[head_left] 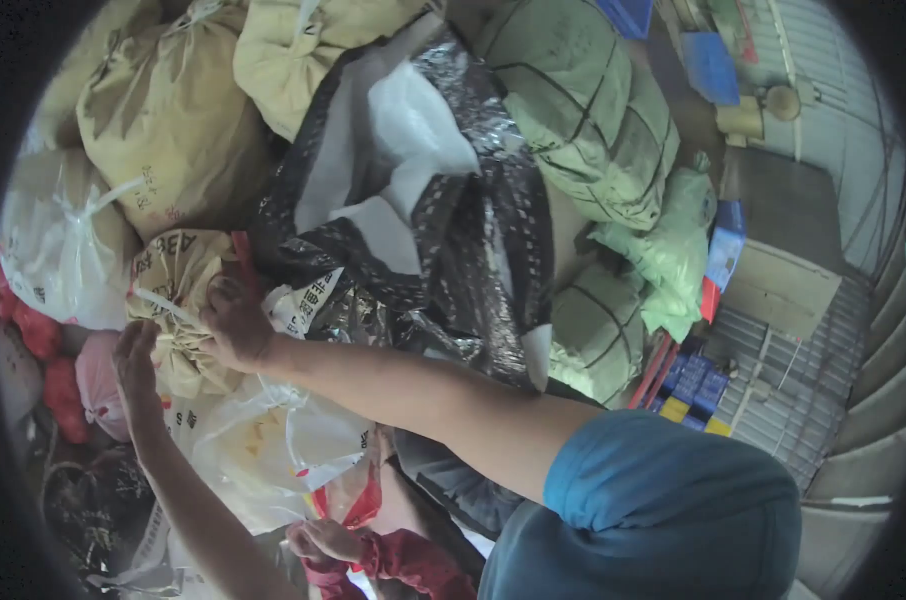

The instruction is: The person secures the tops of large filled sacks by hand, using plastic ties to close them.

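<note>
A small tan sack (178, 265) with red printed letters and a white tie strap lies among piled bags at the left. My right hand (235, 322) is closed on its gathered neck, the arm reaching in from a blue sleeve. My left hand (138, 365) rests just below the sack with fingers stretched out, touching its underside and holding nothing. Under both hands lies a clear plastic bag (273, 450) with yellowish contents.
A large black and silver bag (443, 220) fills the middle, with big tan sacks (163, 120) behind and green sacks (593, 120) to the right. Another person's hand in a red sleeve (323, 542) is at the bottom. Blue boxes (695, 385) and a metal grate lie right.
</note>
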A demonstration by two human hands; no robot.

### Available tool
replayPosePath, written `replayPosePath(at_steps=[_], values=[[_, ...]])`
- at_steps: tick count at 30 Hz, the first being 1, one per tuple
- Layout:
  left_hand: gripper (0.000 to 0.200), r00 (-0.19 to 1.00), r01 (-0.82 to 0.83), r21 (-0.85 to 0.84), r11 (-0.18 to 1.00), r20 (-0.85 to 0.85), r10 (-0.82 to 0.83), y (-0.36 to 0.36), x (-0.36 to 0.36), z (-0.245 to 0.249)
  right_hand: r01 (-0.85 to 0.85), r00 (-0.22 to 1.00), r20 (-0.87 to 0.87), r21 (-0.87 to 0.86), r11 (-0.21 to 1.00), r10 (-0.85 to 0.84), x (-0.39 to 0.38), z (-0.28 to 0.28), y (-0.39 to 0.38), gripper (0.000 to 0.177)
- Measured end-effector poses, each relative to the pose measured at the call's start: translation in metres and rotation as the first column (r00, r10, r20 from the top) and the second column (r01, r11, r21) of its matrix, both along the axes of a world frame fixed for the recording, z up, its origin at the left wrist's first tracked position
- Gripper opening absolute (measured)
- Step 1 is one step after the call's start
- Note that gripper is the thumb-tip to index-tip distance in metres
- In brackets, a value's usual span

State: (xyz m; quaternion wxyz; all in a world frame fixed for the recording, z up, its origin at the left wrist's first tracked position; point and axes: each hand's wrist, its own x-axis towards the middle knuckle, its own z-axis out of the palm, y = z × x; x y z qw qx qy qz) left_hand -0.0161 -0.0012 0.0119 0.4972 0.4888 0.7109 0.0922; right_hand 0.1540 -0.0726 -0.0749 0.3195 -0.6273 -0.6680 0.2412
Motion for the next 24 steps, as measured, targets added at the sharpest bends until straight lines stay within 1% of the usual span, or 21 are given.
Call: replayPosePath(at_steps=[2,3,6,9,11,12,13,15,16,17,18,19,20,21,22,23,24], values=[[0.027,0.996,-0.089,0.064,0.994,0.027,0.088,0.010,0.023,0.010,-0.040,0.998,0.042,-0.021,0.999,0.041,-0.004,-0.001,-0.001,0.040],[0.028,0.994,-0.108,0.076,0.991,0.032,0.106,0.016,0.032,0.016,-0.047,0.998,0.050,-0.030,0.998,0.049,-0.005,-0.001,-0.001,0.040],[0.028,0.987,-0.158,0.037,0.987,-0.014,0.158,0.022,0.047,0.035,-0.053,0.999,0.007,-0.029,0.998,0.053,-0.002,0.008,-0.005,0.038],[0.030,0.985,-0.169,0.154,0.974,-0.012,0.173,0.011,0.057,0.050,0.001,0.995,-0.102,-0.082,0.997,-0.009,0.011,0.039,-0.006,0.039],[0.031,0.971,-0.233,0.185,0.955,-0.006,0.238,0.003,0.064,0.061,-0.050,0.962,-0.272,-0.281,0.958,-0.030,0.033,0.081,0.000,0.026],[0.031,0.965,-0.254,0.196,0.947,-0.010,0.261,-0.002,0.071,0.070,-0.077,0.947,-0.319,-0.326,0.942,-0.033,0.040,0.090,-0.003,0.024],[0.030,0.966,-0.260,0.196,0.946,0.040,0.257,-0.008,0.082,0.082,-0.076,0.926,-0.370,-0.378,0.923,-0.075,0.041,0.088,-0.014,0.025],[0.028,0.961,-0.275,0.202,0.940,0.099,0.259,-0.020,0.106,0.106,-0.100,0.881,-0.455,-0.452,0.886,-0.132,0.045,0.087,-0.035,0.038],[0.026,0.946,-0.263,0.156,0.952,0.236,0.222,-0.027,0.125,0.117,-0.125,0.825,-0.528,-0.513,0.849,-0.198,0.054,0.090,-0.047,0.026],[0.024,0.915,-0.242,0.113,0.964,0.357,0.188,-0.035,0.139,0.129,-0.163,0.754,-0.598,-0.573,0.803,-0.273,0.058,0.094,-0.061,0.024],[0.023,0.899,-0.246,0.096,0.965,0.394,0.190,-0.046,0.154,0.143,-0.214,0.706,-0.641,-0.598,0.772,-0.300,0.064,0.092,-0.081,0.028],[0.020,0.822,-0.222,0.049,0.974,0.546,0.160,-0.062,0.167,0.159,-0.235,0.675,-0.693,-0.526,0.817,-0.252,0.072,0.083,-0.108,0.029],[0.017,0.718,-0.171,0.012,0.985,0.686,0.116,-0.075,0.182,0.174,-0.232,0.638,-0.739,-0.452,0.861,-0.217,0.077,0.076,-0.134,0.031],[0.015,0.575,-0.115,-0.003,0.993,0.815,0.069,-0.082,0.203,0.186,-0.214,0.609,-0.774,-0.369,0.904,-0.172,0.090,0.065,-0.153,0.034],[0.015,0.539,-0.114,0.029,0.993,0.841,0.037,-0.099,0.211,0.189,-0.266,0.583,-0.793,-0.388,0.882,-0.173,0.150,0.084,-0.175,0.032],[0.015,0.439,-0.088,0.074,0.993,0.898,-0.028,-0.116,0.220,0.192,-0.337,0.552,-0.807,-0.445,0.830,-0.208,0.206,0.110,-0.194,0.029],[0.015,0.386,-0.076,0.105,0.992,0.920,-0.068,-0.133,0.228,0.196,-0.371,0.538,-0.813,-0.465,0.804,-0.222,0.239,0.138,-0.208,0.027]])
